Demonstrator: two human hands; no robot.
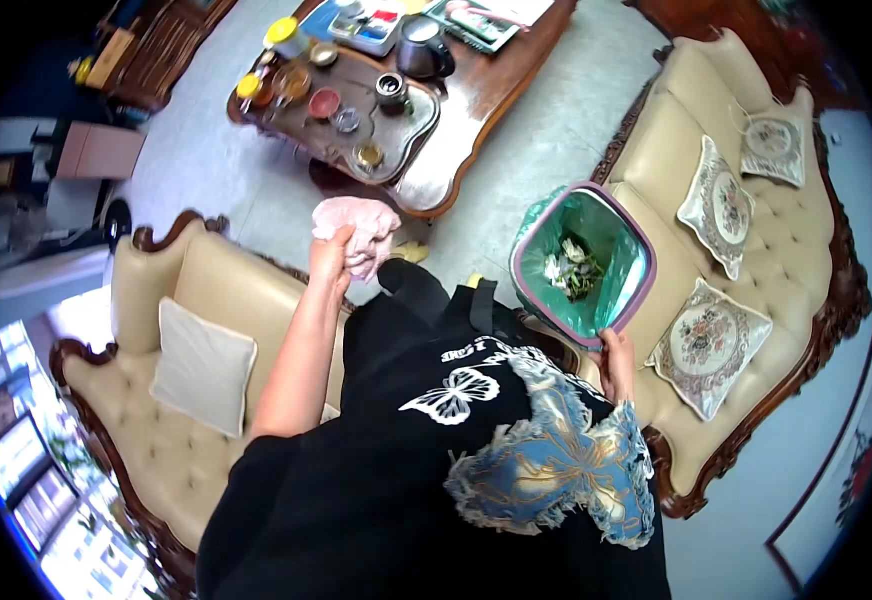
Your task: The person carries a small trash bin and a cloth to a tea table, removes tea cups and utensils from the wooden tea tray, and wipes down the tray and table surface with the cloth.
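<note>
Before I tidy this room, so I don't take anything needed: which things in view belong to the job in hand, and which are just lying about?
In use, judging by the hands:
pink cloth, in the left hand
green-lined bin, held by its edge in the right hand

Probably just lying about:
floral cushions
pale cushion
dark pitcher
yellow-lidded jar

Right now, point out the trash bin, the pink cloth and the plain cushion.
Trash bin (628,220), head view: on its purple rim.
Pink cloth (366,229), head view: on its crumpled middle.
Plain cushion (204,366), head view: on its front.
</note>
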